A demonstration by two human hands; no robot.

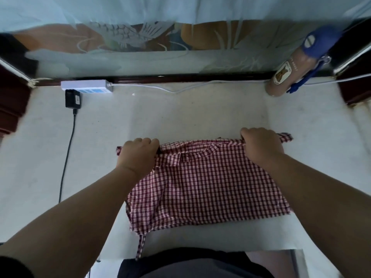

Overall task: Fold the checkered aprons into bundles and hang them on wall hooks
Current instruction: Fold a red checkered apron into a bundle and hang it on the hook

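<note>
White table (200,109): checkered apron (210,183), power strip (86,85), bottle (281,77)

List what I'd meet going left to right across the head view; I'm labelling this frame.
White power strip → left hand → right hand, both hands gripping the checkered apron → brown bottle.

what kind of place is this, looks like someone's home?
Probably a home, though not certain: a checkered apron on a white table below a pale curtain, a power strip with a charger plugged in, and a spray bottle in the far corner.
</note>
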